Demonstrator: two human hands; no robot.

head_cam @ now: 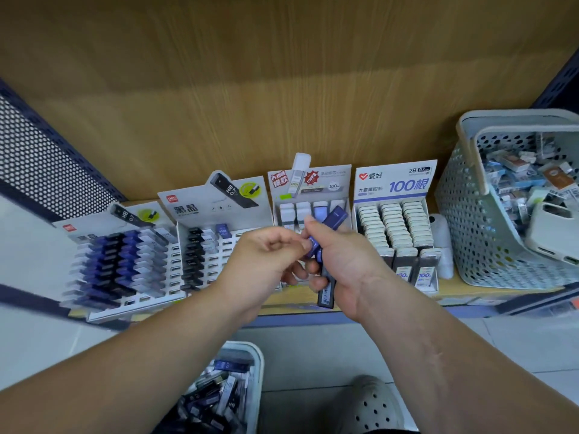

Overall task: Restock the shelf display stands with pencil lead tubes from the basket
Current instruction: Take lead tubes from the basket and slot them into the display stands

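Down low, a basket point(257, 371) of loose tubes point(219, 399) is seen beside a shoe point(372, 408). Higher up, a few blue tubes point(326, 289) are gripped in the right hand point(351, 261), with one pinched by the left hand point(266, 258), the hands pretty much touching. Behind them, four stands point(200, 211) are lined up on the shelf point(485, 292), with a grey basket point(470, 230) at its right end.

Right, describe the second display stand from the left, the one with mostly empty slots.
White cardboard stand; its header card shows a dark HB 0.7 tube and a green circle. The stepped slots are mostly empty: black tubes fill the left column, a few pale ones and one blue tube sit near the back. It stands on the wooden shelf beside a fuller stand. The left hand, pinching a loose tube, hides its right front corner.
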